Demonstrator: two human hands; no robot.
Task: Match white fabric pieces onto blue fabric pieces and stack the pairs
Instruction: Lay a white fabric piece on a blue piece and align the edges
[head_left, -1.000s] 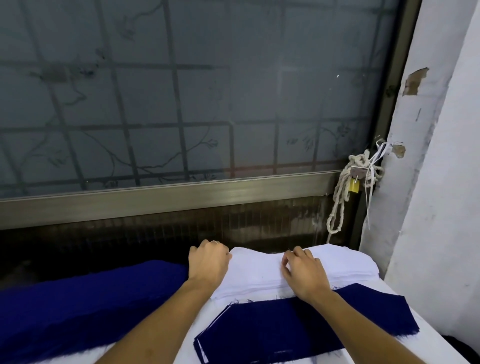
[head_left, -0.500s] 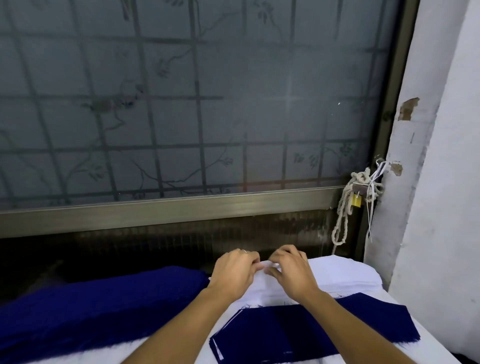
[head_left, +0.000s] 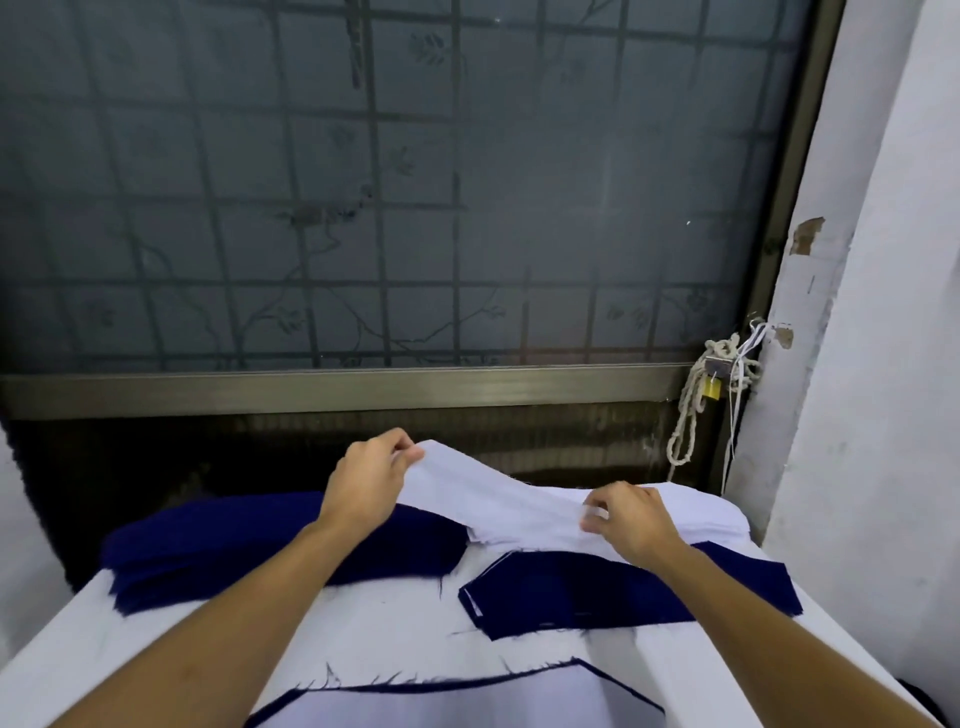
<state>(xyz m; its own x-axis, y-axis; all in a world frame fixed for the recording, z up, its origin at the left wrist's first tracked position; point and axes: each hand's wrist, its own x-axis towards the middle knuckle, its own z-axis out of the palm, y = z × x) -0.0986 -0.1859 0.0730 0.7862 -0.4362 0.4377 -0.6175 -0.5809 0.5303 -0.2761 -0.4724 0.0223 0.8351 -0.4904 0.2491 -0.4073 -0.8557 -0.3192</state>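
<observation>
My left hand (head_left: 366, 486) pinches the far left corner of a white fabric piece (head_left: 483, 496) and lifts it off the white pile (head_left: 696, 514) at the table's far right. My right hand (head_left: 628, 522) pinches the same piece at its near right edge. Below the hands lies a single dark blue piece (head_left: 597, 592). A stack of blue pieces (head_left: 249, 545) sits at the far left, partly behind my left forearm. At the near edge lies a paired piece (head_left: 467, 704), white on blue.
The table (head_left: 384, 623) is covered in white cloth. A frosted window with a metal frame (head_left: 363, 387) stands close behind it. A white wall (head_left: 883, 415) borders the right side, with a rope and small padlock (head_left: 711, 387) in the corner.
Both hands moved from pressing and fingering the white pile to pinching one white piece; the left hand has raised its corner up and left. The camera has tilted down, revealing the near paired piece.
</observation>
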